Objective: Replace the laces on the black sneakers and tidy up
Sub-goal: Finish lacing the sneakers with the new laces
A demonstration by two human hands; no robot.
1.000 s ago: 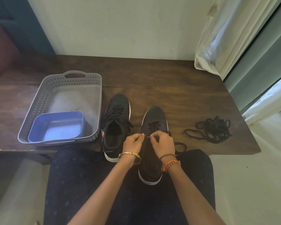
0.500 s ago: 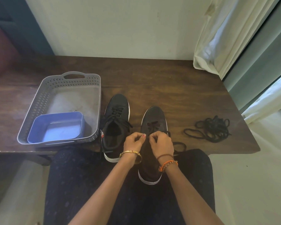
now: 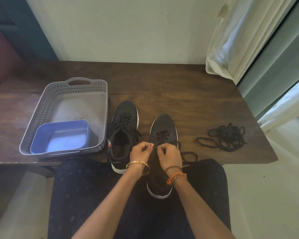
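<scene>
Right sneaker (image 3: pixel 163 135) sits half on the person's lap, toe over the desk (image 3: pixel 179 87) edge; left sneaker (image 3: pixel 123 128) stands just beside it on the desk, already laced by the look of it. Both hands work at the right sneaker's eyelets. Left hand (image 3: pixel 140 152) has fingers curled in, pinching the lace (image 3: pixel 162 135) near the tongue. Right hand (image 3: pixel 169 154) is also curled tight on the lace, thumb and forefinger together; the exact pinch point is hidden behind the knuckles, probably the lace tip. A slack loop of the same lace trails off to the right of the shoe.

Handling: lace is light, limp and thin, with no stiffness except likely at the tip, so grip right at the end for threading and keep tension or it slides back out of the eyelet. The shoe is light, with a soft fabric upper and firm sole; steady it by the sides near the eyelets, since the upper will give under pressure.

Pile of loose black laces (image 3: pixel 223 138) lies well apart on the right side of the desk, tangled; lift it as a bunch. Grey basket (image 3: pixel 41 111) on the left holds a blue tub (image 3: pixel 62 135).
</scene>
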